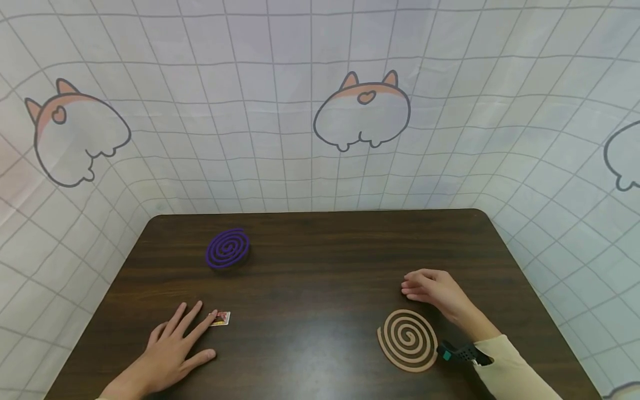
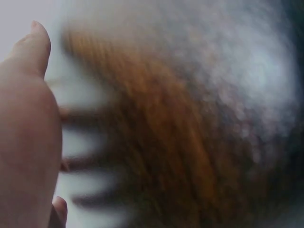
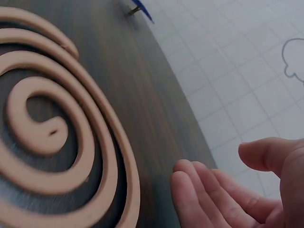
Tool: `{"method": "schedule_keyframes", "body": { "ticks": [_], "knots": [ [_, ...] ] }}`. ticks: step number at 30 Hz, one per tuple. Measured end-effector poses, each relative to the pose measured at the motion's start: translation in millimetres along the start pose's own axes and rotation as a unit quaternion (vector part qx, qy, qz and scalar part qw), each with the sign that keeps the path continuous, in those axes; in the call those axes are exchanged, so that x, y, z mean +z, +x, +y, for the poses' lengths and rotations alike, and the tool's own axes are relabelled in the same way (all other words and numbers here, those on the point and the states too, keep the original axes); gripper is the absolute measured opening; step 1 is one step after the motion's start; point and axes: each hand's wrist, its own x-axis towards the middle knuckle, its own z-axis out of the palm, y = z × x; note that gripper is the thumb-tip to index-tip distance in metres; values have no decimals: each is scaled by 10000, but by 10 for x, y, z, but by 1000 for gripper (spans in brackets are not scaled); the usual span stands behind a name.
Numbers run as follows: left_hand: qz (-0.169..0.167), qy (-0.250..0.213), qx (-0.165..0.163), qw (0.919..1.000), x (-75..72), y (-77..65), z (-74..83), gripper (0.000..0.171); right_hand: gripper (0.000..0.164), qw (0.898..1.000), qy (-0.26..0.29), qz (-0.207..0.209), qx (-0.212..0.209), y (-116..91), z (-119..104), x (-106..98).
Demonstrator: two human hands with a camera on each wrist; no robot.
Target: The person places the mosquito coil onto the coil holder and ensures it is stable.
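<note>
Left hand (image 1: pixel 172 347): fingers spread, index finger (image 1: pixel 201 329) touching a small rectangular multicoloured card (image 1: pixel 223 318). Right hand (image 1: pixel 439 293): relaxed, empty; flat tan spiral coil (image 3: pixel 84 133) just beside it.

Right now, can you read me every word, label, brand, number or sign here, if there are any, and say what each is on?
No words, brands or numbers can be read.
Small card: colourful print, too small to read.
Black wristband: no lettering can be made out.
White backdrop: grid lines and cartoon animals with little heart outlines; no words visible.
</note>
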Motion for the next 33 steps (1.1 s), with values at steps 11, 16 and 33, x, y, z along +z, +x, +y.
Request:
{"method": "schedule_keyframes", "body": {
  "ticks": [11,16,33],
  "knots": [
    [-27,-122,-46,9999,-6,20,-37,76,47,9982,-598,-65,86,-209,23,-115],
    [-124,-342,-86,9993,21,15,-37,78,48,9971,-738,-61,160,-294,73,-165],
    [-85,-130,-182,9997,19,20,-22,79,47,9883,-1500,169,236,-529,139,-297]
  ]
}}
